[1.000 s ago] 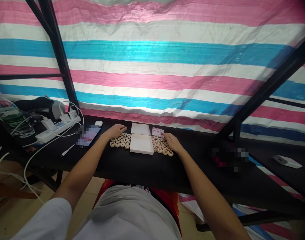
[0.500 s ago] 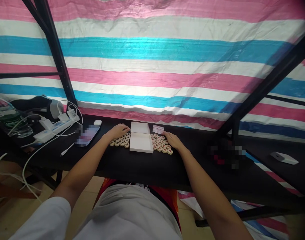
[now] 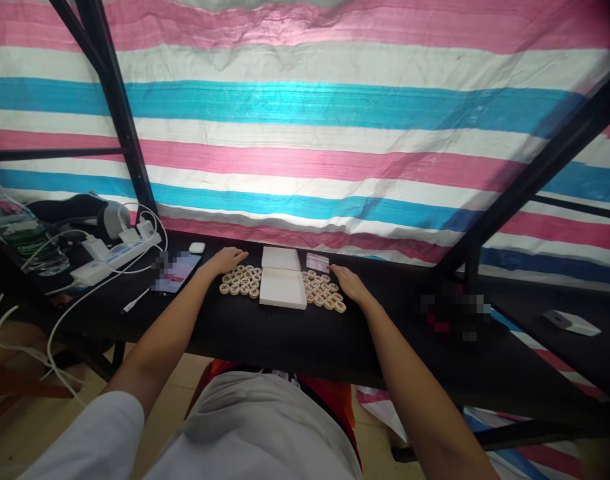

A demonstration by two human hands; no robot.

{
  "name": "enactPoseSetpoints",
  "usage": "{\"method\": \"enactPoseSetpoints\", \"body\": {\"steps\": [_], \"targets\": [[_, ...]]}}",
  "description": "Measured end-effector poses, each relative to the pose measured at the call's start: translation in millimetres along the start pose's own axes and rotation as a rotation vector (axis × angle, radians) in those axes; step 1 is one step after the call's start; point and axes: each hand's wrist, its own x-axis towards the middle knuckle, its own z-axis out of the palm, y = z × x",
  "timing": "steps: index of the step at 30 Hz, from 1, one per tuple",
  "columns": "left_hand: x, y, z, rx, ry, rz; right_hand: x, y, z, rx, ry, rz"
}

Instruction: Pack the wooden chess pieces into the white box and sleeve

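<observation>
Round Chinese chess pieces with dark characters point(image 3: 239, 281) lie in rows on the black desk, left of an open white box point(image 3: 283, 293). To the box's right are similar rows of pieces with red characters point(image 3: 325, 291). My left hand point(image 3: 227, 259) rests at the back left edge of the dark set, fingers stretched out, holding nothing. At the right of the red set lies my right hand point(image 3: 348, 283), its fingers extended toward a small printed card point(image 3: 317, 263) behind the pieces. Whether those fingertips touch the card or a piece, I cannot tell.
On the left are a phone point(image 3: 177, 273), a white earbud case point(image 3: 197, 247), a power strip point(image 3: 115, 259) with cables and a water bottle point(image 3: 27, 237). A white device point(image 3: 572, 323) sits far right. Black frame posts and a striped sheet point(image 3: 309, 160) stand behind the desk.
My left hand has drawn back to the left, uncovering more of the dark-character pieces. My right hand has shifted slightly right, away from the red ones. The view has tilted slightly.
</observation>
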Motion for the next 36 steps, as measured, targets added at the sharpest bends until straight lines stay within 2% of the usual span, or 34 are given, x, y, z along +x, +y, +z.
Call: {"method": "enactPoseSetpoints", "body": {"steps": [6, 12, 19, 26, 31, 36], "targets": [[-1.6, 10.1, 7.3, -0.083, -0.084, 0.029, -3.0, -3.7, -2.9, -0.003, -0.012, 0.019], [-3.6, 14.8, 9.8, -0.086, -0.072, 0.057, -4.5, -5.9, -3.0, -0.004, -0.011, 0.031], [-1.7, 11.2, 11.0, -0.142, -0.094, 0.019, -6.6, -10.9, -3.2, -0.01, -0.016, 0.032], [-2.4, 15.1, 11.9, -0.142, -0.107, 0.042, -11.7, -21.9, 0.4, -0.015, -0.034, -0.027], [-1.6, 17.5, 13.8, -0.109, -0.124, 0.086, -14.1, -33.2, 9.4, 0.004, 0.031, -0.108], [-1.7, 21.2, 13.7, -0.089, -0.168, 0.142, -16.2, -41.3, 14.0, -0.021, -0.043, -0.171]]}}
